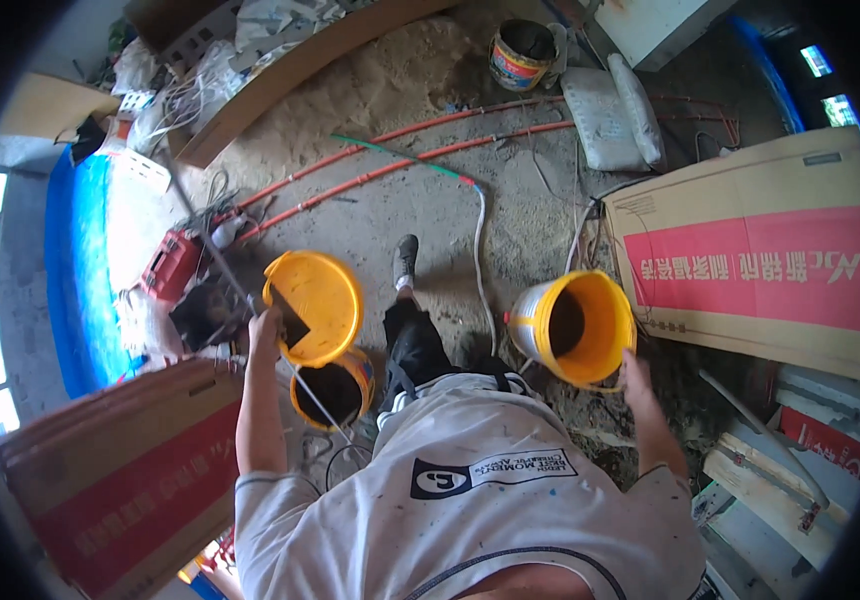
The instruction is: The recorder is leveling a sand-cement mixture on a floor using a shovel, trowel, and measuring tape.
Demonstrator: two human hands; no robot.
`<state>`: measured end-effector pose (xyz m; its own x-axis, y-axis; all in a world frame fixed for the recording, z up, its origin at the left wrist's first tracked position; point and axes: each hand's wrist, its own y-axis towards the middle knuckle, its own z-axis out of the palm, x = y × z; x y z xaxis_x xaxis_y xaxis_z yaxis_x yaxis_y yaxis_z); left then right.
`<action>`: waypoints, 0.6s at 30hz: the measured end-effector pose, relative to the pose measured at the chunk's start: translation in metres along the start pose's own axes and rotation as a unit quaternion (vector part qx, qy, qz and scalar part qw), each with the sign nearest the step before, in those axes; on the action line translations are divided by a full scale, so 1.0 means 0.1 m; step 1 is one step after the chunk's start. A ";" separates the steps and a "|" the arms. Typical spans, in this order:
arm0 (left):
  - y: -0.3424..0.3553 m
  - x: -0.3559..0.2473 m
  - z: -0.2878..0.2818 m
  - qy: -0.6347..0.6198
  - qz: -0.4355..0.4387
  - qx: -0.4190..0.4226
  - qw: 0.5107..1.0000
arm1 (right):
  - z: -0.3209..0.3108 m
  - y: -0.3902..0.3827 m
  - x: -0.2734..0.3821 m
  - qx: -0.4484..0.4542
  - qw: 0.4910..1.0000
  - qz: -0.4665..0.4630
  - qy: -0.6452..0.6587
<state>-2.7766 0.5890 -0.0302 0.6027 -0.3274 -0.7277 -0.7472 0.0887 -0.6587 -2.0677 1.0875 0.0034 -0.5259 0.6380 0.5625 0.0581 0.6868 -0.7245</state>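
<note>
Pole [227,268] left of centre, tilted bucket [605,345] right of centre
The left hand [267,328] has its grip closed around the thin grey pole, beside a yellow tub [328,300]; whether it also holds the tub, I cannot tell; the right hand [636,378] has its grip closed on the yellow bucket's lower-right rim, partly hidden; the bucket is dark inside.

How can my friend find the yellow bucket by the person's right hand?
Find the big cardboard box with the red band on the picture's right. Just left of it is a yellow bucket, dark deep inside. Only this bucket has the right hand at its rim.
</note>
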 end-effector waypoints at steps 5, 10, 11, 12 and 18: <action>2.17 -0.34 0.49 -0.004 -0.064 0.002 0.998 | 1.74 1.94 2.22 -0.042 0.998 -0.046 -0.030; 4.09 -0.38 1.08 -0.031 -0.113 -0.052 0.992 | 3.71 3.35 3.70 -0.111 0.991 -0.059 -0.053; 4.42 -0.41 1.17 -0.030 -0.119 -0.061 0.991 | 4.03 3.62 3.86 -0.103 0.990 -0.073 -0.068; 4.75 -0.45 1.09 -0.032 -0.107 -0.068 0.991 | 4.39 3.92 4.01 -0.089 0.989 -0.089 -0.079; 6.17 -0.60 1.38 -0.037 -0.139 -0.086 0.986 | 5.96 5.53 4.44 0.009 0.998 -0.039 -0.045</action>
<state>-3.2351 0.7933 -0.4189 0.8052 -0.2457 -0.5398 -0.5826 -0.1572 -0.7974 -2.7747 1.5433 -0.3850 -0.6021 0.5492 0.5795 0.0004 0.7261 -0.6876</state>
